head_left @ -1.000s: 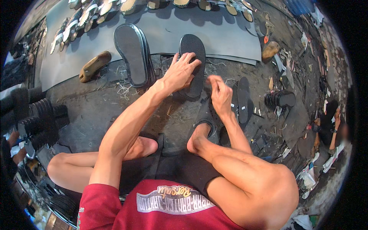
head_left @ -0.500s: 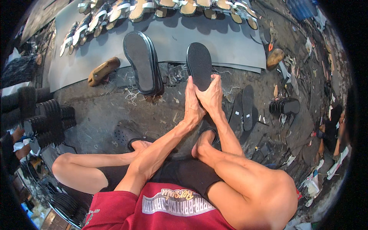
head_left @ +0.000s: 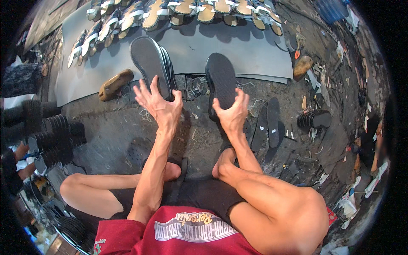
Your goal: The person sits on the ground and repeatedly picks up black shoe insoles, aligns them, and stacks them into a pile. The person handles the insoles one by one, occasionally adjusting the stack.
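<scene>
Black sole (head_left: 222, 83): lies lengthwise on the ground at the edge of the grey sheet (head_left: 255, 55), heel end under the right hand.
Right hand (head_left: 233, 115): fingers curled around the sole's near end, apparently gripping it; the far side of the grip is hidden.
Left hand (head_left: 158, 105): spread wide, holding nothing, fingertips just at the stack of black soles (head_left: 151, 63).
Sandals (head_left: 187, 8): rowed along the sheet's far edge.
Loose soles (head_left: 268, 125): right of the right forearm.
</scene>
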A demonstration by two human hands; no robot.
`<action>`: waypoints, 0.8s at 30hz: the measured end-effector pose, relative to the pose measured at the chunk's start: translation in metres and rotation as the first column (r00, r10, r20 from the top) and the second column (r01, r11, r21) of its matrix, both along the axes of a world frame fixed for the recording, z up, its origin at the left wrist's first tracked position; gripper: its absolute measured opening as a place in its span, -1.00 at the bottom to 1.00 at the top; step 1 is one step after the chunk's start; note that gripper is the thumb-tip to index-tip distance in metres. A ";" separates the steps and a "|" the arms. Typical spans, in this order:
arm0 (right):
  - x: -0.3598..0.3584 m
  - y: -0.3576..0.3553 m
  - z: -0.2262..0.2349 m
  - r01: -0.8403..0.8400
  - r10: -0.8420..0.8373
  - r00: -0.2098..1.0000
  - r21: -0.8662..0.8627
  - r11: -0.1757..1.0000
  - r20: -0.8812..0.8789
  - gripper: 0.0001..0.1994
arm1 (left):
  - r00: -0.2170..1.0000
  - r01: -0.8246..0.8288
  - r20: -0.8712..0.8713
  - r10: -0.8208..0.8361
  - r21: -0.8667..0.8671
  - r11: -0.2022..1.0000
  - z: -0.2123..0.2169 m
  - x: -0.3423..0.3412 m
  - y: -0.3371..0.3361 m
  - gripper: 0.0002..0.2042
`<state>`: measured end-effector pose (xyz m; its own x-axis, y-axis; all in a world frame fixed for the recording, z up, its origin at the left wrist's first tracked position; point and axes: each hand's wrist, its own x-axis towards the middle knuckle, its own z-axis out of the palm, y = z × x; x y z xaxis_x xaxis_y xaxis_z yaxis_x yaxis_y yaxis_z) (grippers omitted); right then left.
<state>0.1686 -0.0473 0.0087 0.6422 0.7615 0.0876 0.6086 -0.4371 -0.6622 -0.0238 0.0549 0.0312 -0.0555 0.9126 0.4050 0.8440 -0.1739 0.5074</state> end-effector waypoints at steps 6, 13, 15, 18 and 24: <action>-0.002 -0.003 -0.033 -0.066 0.067 0.998 -0.028 0.997 0.012 -0.12 | 0.846 0.487 0.290 -0.447 -0.080 0.870 0.000 0.061 0.029 -0.50; -0.009 0.001 -0.036 -0.069 0.068 0.998 -0.035 0.997 -0.009 -0.14 | 0.749 0.663 0.265 -0.608 -0.277 0.696 -0.088 0.116 0.100 -0.40; -0.006 0.002 -0.038 -0.065 0.065 0.998 -0.026 0.998 0.010 -0.16 | 0.762 0.648 0.239 -0.602 -0.256 0.718 -0.096 0.122 0.108 -0.45; -0.005 0.001 -0.037 -0.068 0.068 0.998 -0.045 0.997 0.003 -0.17 | 0.752 0.658 0.261 -0.605 -0.246 0.712 -0.102 0.123 0.110 -0.45; -0.005 0.000 -0.038 -0.056 0.056 0.998 -0.039 0.998 -0.006 -0.17 | 0.760 0.647 0.318 -0.567 -0.276 0.711 -0.097 0.125 0.111 -0.45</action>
<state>0.1635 -0.0474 -0.0292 0.5991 0.7989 0.0540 0.6294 -0.4282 -0.6484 0.1009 0.1659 -0.0658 0.5199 0.8486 0.0980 0.4935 -0.3920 0.7764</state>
